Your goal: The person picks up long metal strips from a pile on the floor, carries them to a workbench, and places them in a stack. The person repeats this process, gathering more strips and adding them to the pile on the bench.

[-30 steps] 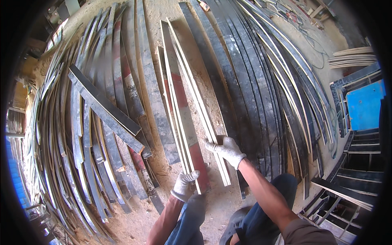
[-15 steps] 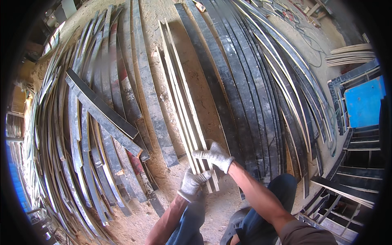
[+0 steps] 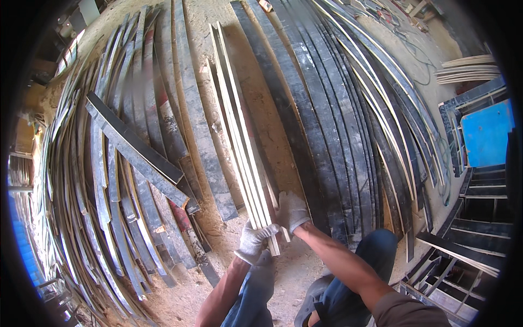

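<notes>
A bundle of long pale wooden strips [image 3: 239,125] lies on the sawdust-covered ground, running away from me. My left hand [image 3: 254,241], in a white work glove, wraps around the near end of the bundle from the left. Pressed against the bundle's right side near that same end is my right hand [image 3: 291,210], also gloved. Both hands grip the strips together. My knees in blue trousers [image 3: 359,272] show below.
Rows of long dark planks [image 3: 332,120] lie to the right and several more to the left [image 3: 109,180], with one dark board [image 3: 136,147] lying across them. A blue panel [image 3: 485,133] and dark metal frames [image 3: 474,218] stand at the right.
My right hand has moved left and down from a separate strip and now closes on the bundle next to my left hand. The strips are gathered into one tight bundle.
</notes>
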Motion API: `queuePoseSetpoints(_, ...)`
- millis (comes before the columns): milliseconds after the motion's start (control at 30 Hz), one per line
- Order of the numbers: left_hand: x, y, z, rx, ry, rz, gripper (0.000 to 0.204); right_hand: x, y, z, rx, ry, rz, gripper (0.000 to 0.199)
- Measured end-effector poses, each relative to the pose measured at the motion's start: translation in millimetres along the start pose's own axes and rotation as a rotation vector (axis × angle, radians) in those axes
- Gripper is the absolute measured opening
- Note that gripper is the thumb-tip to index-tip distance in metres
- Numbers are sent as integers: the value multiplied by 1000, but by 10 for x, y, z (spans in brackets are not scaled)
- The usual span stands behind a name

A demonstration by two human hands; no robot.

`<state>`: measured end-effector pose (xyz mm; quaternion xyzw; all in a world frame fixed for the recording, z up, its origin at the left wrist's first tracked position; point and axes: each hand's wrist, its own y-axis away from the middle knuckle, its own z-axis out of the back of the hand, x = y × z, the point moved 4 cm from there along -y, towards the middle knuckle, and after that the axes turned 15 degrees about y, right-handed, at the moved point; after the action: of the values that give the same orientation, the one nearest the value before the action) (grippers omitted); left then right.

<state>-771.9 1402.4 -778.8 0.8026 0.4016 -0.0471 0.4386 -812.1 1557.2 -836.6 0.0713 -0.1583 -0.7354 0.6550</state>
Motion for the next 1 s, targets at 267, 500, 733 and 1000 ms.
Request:
queuePoseSetpoints(267,15,99,39,228,395,252,68,60,313,668,300,-641,-338,27)
queuePoseSetpoints(500,-93,215,-83,371,615,282,80,-372,436,231,281,-956,-326,38)
queuePoseSetpoints(733,-108,154,50,77,225,81,53,-271,748,537,20,-1456,-139,53)
queuePoseSetpoints(1000,23,44,-132,113,-355,-235,76,-4,64,623,59,-908,14,105)
